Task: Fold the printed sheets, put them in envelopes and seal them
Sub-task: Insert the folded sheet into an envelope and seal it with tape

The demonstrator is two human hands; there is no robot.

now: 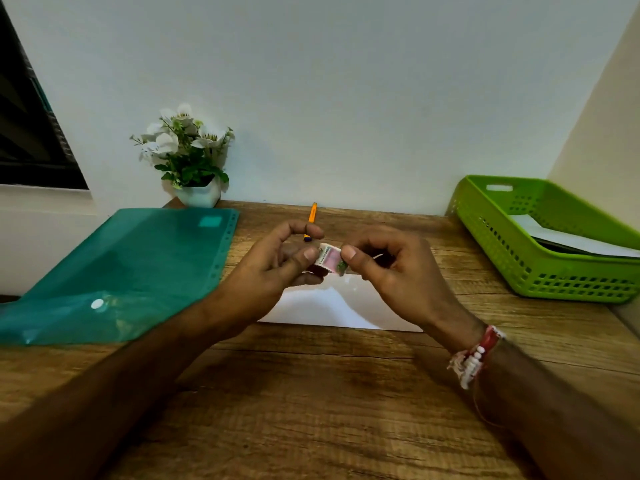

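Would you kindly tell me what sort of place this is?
Probably a home or small-office desk for paperwork: a wooden desktop with a teal document folder, a green basket holding white sheets, and a white envelope below the stamp that the left hand and right hand pinch.

White envelope (332, 306) lies flat on the desk; a small stamp (329, 259) is held above it.

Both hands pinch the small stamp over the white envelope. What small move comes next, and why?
Probably lower the stamp onto the white envelope and press it down: left hand and right hand both pinch it over the envelope, which lies flat.
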